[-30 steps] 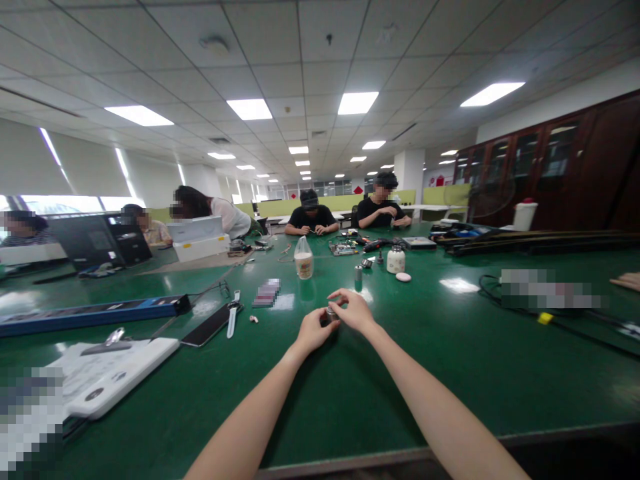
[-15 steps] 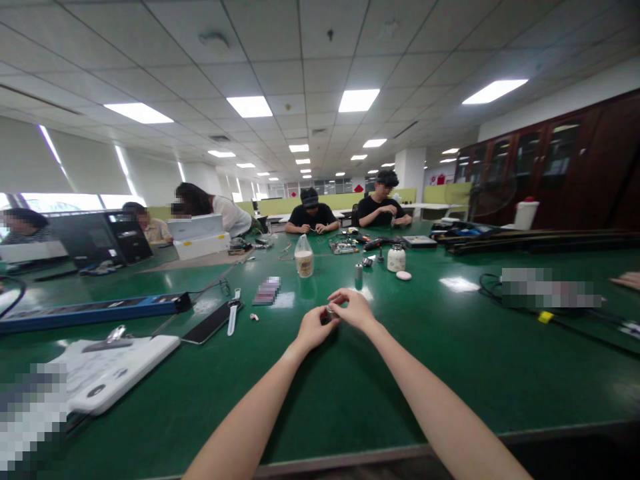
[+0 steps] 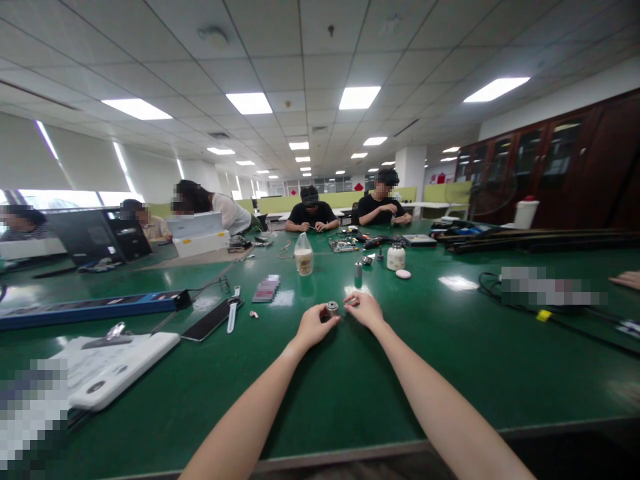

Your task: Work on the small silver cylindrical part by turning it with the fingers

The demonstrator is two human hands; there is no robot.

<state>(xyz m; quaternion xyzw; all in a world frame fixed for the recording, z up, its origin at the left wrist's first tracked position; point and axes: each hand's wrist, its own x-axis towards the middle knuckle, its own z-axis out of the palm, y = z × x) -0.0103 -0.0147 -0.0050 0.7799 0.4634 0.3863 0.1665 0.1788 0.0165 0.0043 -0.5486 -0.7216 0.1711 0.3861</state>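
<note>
My left hand [image 3: 314,325] grips a short silvery metal cylinder [image 3: 333,307] from its left side, low over the green table. A round opening or ring shows on the cylinder's top. Just to the right, apart from it, my right hand [image 3: 367,311] has thumb and fingertips drawn together; whatever they may hold is too small to make out. Beyond my right hand a taller metal cylinder [image 3: 359,274] stands upright. Behind that lie a small dark metal part [image 3: 367,261] and a thin upright part [image 3: 380,254].
A bagged cup [image 3: 303,261], a white jar [image 3: 396,257] and its pink lid [image 3: 403,274] stand beyond my hands. Leftward lie a phone [image 3: 207,321], a watch [image 3: 232,313], an earbud [image 3: 254,315], a clipboard [image 3: 125,367] and a blue power strip [image 3: 100,308]. Cables [image 3: 520,310] lie right. Several people sit around.
My right hand has come off the top of the short cylinder and moved right. The cylinder's top now shows, while my left hand stays around it.
</note>
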